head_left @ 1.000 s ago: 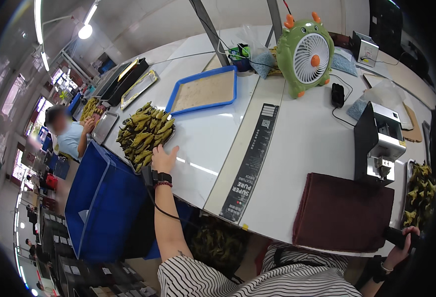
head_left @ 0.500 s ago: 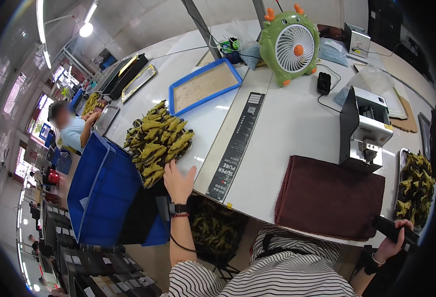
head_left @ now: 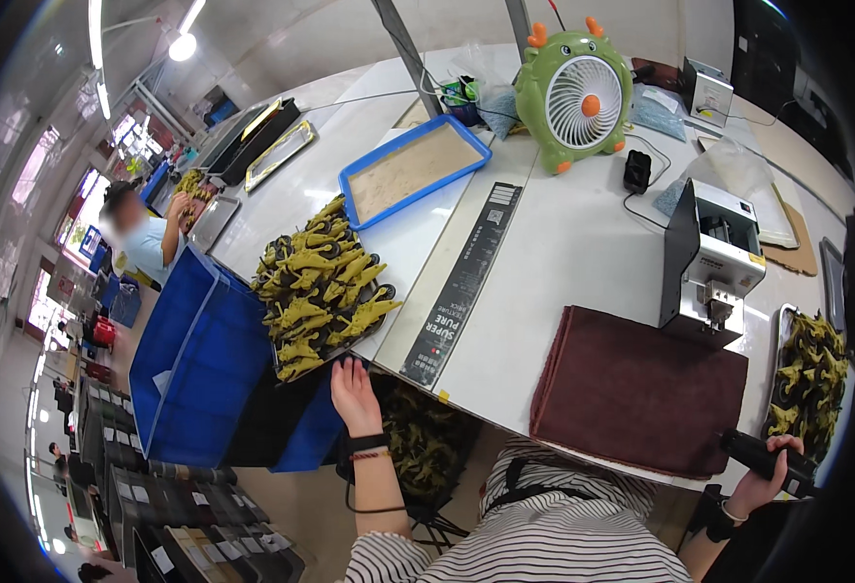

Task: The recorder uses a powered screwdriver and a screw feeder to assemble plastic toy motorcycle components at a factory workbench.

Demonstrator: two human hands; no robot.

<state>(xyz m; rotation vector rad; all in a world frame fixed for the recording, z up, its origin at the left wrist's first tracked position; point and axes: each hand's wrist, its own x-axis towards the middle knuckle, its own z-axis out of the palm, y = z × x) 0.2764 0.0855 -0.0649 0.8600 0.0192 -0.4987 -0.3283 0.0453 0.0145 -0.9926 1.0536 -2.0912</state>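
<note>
Now left hand [head_left: 355, 394] at tray [head_left: 323, 361]

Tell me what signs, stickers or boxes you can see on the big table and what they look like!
Long black strip: flat on the white table beside the tray of yellow-black parts, white printing along it.
Yellow sticker: small, on the grey machine at the right.
Blue bin: open, at the table's left edge, near the left hand.
No screens show.

shirt: black-white striped | left wrist [head_left: 367, 445]: black band, beaded bracelet
</note>
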